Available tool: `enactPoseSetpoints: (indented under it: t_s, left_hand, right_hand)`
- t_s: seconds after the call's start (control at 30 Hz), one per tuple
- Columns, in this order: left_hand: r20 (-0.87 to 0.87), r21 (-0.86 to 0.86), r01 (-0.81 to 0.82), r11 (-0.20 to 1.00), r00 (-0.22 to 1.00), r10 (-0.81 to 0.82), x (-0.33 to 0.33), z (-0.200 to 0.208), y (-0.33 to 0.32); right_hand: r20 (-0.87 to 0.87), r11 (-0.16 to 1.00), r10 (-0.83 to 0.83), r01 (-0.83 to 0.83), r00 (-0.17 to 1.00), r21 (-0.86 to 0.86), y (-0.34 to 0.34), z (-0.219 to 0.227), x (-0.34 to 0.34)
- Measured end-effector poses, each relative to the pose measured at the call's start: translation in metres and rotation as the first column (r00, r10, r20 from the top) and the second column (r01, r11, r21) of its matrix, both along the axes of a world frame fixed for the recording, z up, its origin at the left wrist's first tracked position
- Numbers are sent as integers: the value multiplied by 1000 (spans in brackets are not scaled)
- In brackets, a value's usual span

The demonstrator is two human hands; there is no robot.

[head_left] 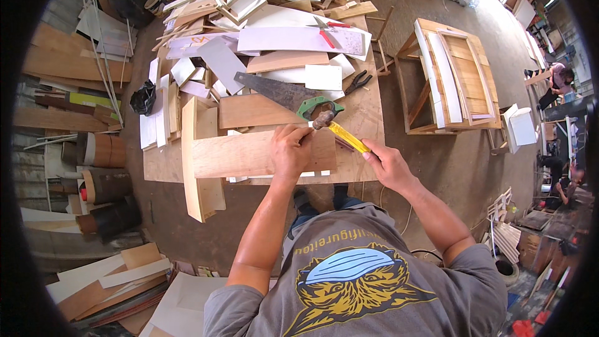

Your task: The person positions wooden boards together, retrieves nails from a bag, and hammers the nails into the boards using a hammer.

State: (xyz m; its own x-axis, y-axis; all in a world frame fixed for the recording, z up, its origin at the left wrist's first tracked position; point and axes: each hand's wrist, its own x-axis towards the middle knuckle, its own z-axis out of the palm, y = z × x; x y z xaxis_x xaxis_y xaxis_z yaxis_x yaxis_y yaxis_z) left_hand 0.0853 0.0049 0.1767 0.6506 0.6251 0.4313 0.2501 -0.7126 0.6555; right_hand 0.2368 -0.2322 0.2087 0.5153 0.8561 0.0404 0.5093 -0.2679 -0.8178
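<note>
Main risk — the hammer (334, 128) head sits just above the left hand (290, 150), whose fingertips are pinched at the upper edge of the plank (249, 153), just left of frame centre. Whether they pinch a nail is too small to tell. A blow that glances or lands off line would likely catch those fingers. A second risk, as I judge it: the plank lies across an upright board (198, 168) that overhangs the near edge of the workbench (368, 112), so a hard strike could jolt or shift the stack. The handsaw (284, 93) with its green grip lies touching close behind the hammer head, where a backswing might clip it.

Pose — left forearm comes up from the lower centre, wrist bent, palm down on the plank, fingers closed narrow at its top edge. Right hand (385, 163), right of centre, is wrapped tight around the yellow handle near its end, hammer angled up-left toward the left hand. Black pliers (357, 81) lie further back on the bench.
</note>
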Motion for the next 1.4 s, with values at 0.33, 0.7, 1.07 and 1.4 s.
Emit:
enactPoseSetpoints:
  t_s: [0.33, 0.7, 1.07, 1.4]
  left_hand:
    - [13, -18, 5, 1000, 1000, -5, -1, -2, 0]
    - [-3, -20, 18, 1000, 1000, -18, -1, -3, 1]
    - [-4, 10, 11, 1000, 1000, -11, 0, -1, 1]
    - [14, 33, 6, 999, 1000, -7, 0, -4, 2]
  right_hand:
    - [41, 1000, -16, 15, 999, 22, 1, 6, -5]
    - [108, 999, 18, -22, 994, 38, 2, 2, -7]
    - [153, 999, 28, -31, 988, 19, 1, 9, -8]
    - [214, 998, 65, -65, 975, -8, 2, 12, -6]
